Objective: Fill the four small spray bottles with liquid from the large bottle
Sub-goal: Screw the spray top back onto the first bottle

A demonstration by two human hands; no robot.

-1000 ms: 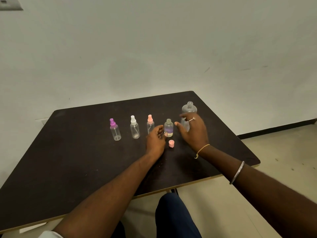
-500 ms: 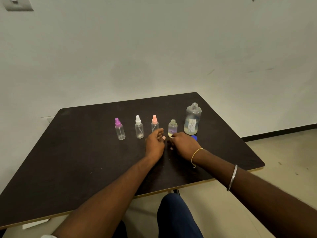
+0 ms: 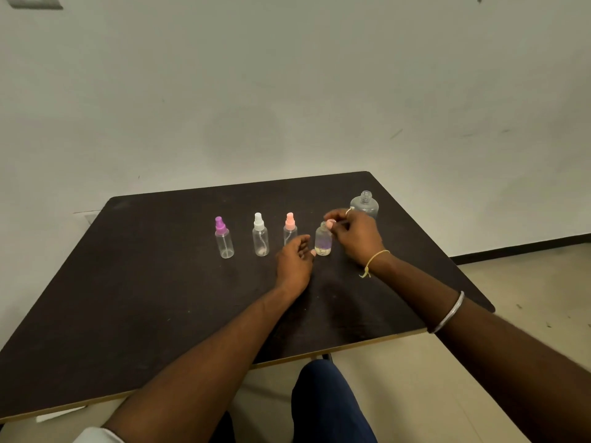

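I see a dark counter [image 3: 153, 292] with a row of small spray bottles standing upright across its far half. Nearest the left edge is the purple-capped bottle [image 3: 224, 239], then the white-capped bottle [image 3: 260, 236], well apart from it, and then the pink-capped bottle [image 3: 290, 228], whose lower part is hidden behind my left hand [image 3: 295, 262]. That hand rests on the counter with a loose, wide grip that holds nothing. Its thumb lies just beside the foot of the fourth bottle [image 3: 323, 243], and I cannot tell whether it touches. The fourth bottle stands upright with no sprayer on it and a little pale liquid at its bottom. Above its mouth is my right hand [image 3: 355, 235], its grip narrow, the fingertips pinching a small pink cap [image 3: 330, 222] right at the bottle's neck. Behind this hand, towards the far right corner, the large bottle [image 3: 365, 204] stands upright, its threaded neck uncapped and its lower body hidden by my knuckles.
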